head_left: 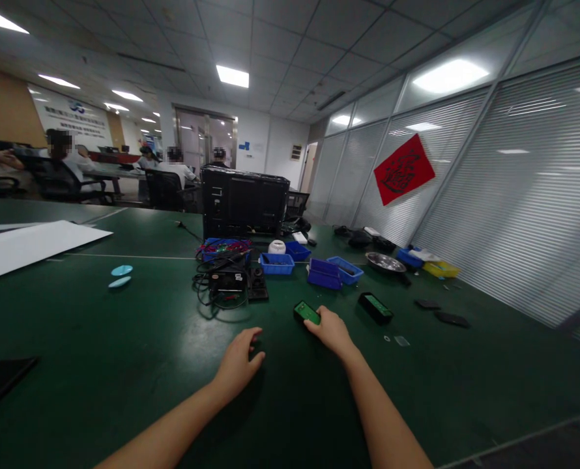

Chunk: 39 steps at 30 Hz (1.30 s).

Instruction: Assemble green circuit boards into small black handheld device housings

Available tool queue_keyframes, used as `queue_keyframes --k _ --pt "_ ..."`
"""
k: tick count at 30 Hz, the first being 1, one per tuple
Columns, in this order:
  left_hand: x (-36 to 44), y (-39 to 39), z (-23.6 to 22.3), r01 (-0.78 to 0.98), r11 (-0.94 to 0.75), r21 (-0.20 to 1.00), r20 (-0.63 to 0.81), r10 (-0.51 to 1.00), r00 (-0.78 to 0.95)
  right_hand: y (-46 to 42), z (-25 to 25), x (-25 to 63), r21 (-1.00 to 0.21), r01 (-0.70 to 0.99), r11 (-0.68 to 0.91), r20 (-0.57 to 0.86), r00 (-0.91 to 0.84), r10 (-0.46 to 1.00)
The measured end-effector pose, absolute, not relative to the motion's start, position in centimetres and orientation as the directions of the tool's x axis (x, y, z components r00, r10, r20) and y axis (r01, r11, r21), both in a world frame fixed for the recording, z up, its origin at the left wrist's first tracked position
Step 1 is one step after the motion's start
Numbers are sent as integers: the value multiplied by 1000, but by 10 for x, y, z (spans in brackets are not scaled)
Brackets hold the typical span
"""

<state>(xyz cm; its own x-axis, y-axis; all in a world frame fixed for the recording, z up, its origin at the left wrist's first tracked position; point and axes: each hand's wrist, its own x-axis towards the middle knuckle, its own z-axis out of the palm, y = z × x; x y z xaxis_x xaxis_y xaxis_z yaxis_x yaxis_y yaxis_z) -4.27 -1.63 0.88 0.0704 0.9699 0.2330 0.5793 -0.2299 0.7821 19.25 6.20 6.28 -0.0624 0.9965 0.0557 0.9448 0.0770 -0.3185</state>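
My right hand (332,331) grips the near end of a small black case with a green circuit board (307,312) in it, just above or on the green table; I cannot tell whether it touches. To its left, my left hand (242,362) hovers with fingers apart and nothing in it. A second black case with a green board (376,307) lies to the right of my right hand. Near that one are a small ring (386,339) and a clear flat piece (402,341). Two flat black pieces, a smaller one (427,304) and a longer one (452,319), lie farther right.
Beyond my hands stand a soldering station (228,281) with looped cables, blue bins (277,264), a white ball (277,247) and a metal bowl (386,262). A large black monitor (244,202) rises behind them. White sheets (36,244) lie left. Several people sit in the background.
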Motion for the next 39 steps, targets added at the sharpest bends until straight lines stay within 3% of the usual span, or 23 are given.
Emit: queue_keyframes --k 9,14,20,28,31,39 --pt "-43 -17 12 566 -239 789 227 969 91 61 53 187 -420 890 177 125 -136 983" --pt "-43 -17 11 558 -254 790 238 966 103 60 47 176 -369 895 251 199 -188 962" --pt "-42 -17 13 557 -248 793 232 968 100 50 48 163 -249 928 277 178 -237 955" --pt "-43 -19 14 563 -256 786 237 965 108 49 59 165 -254 960 117 39 -111 993" --pt "-43 -19 14 564 -253 786 236 966 104 47 57 159 -246 961 123 85 -106 991" --pt "-42 -18 13 576 -268 773 257 961 103 26 45 128 7 960 280 289 -270 919"
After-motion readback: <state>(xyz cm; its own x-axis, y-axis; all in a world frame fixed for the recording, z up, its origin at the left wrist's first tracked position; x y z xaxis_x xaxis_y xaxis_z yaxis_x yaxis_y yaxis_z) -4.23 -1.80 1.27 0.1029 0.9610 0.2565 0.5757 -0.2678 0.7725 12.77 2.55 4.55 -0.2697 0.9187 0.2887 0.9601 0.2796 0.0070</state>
